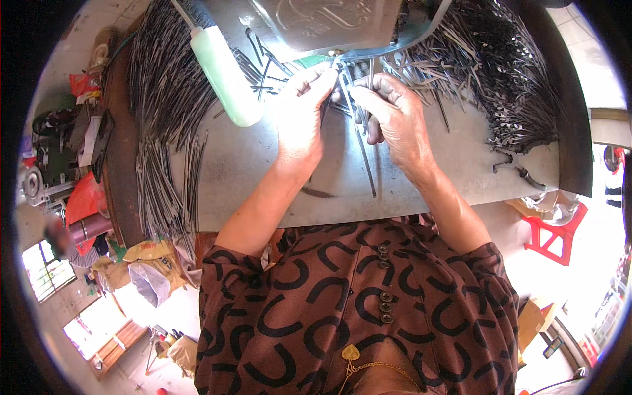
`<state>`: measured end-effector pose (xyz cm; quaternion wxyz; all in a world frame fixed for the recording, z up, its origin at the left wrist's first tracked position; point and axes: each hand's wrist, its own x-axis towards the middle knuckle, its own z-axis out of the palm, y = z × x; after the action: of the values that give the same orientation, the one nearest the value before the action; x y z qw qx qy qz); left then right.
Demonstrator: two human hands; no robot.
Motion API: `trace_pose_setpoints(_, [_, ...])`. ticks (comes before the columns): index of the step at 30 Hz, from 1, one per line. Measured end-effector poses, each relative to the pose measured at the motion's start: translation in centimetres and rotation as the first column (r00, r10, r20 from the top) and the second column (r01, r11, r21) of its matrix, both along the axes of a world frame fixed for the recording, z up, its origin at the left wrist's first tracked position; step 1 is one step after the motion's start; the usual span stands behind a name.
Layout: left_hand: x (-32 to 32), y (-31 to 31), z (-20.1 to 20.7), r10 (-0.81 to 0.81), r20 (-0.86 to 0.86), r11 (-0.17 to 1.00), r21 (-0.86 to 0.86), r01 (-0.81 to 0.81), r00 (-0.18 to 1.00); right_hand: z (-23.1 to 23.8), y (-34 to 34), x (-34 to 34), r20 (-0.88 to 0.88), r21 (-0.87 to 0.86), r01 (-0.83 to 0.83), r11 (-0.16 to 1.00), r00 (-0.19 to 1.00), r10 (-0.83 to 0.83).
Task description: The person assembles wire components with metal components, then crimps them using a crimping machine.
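Observation:
Both of my hands are raised over the metal worktop, close together under a bright light. With thumb and fingertips pinched, my left hand grips the upper end of a long thin dark strip, which slants down toward me. My right hand is closed, thumb against bent fingers, around more slim strips beside it. One slim rod sticks up above the right fingers. Glare and the fingers hide the strips' upper ends.
Piles of dark strips lie at left and right. A pale green cylinder hangs by my left hand. A shiny metal housing stands ahead. Pliers rest at the right edge; a red stool stands beyond.

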<state>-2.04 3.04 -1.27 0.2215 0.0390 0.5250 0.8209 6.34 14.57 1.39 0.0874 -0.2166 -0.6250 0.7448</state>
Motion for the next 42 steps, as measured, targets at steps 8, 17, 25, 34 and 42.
trace_pose_setpoints(8, [0.3,0.0,0.7,0.007,-0.006,1.0,-0.01,-0.007,1.0,-0.4,-0.5,-0.5,-0.021,0.079,-0.016,0.997,1.0,0.018])
trace_pose_setpoints(17, [-0.8,-0.9,2.5,-0.111,-0.153,0.846,-0.533,0.012,0.982,-5.6,2.2,-1.8,-0.518,0.467,0.125,0.875,0.841,0.156])
trace_pose_setpoints(25, [-1.2,-1.4,-0.1,-0.051,-0.163,0.958,-0.288,0.002,0.985,-3.7,1.5,-1.8,-0.304,0.449,0.069,0.891,0.949,0.08])
trace_pose_setpoints(34, [3.6,-3.5,0.7,-0.212,-0.017,0.97,-0.129,0.208,0.977,-3.6,0.6,-0.3,-0.463,0.38,0.115,0.918,0.883,0.081])
trace_pose_setpoints(42, [4.5,-4.2,1.6,-0.255,-0.198,0.933,-0.306,0.187,0.947,-3.9,0.6,0.4,-0.343,0.326,0.038,0.945,0.936,0.081])
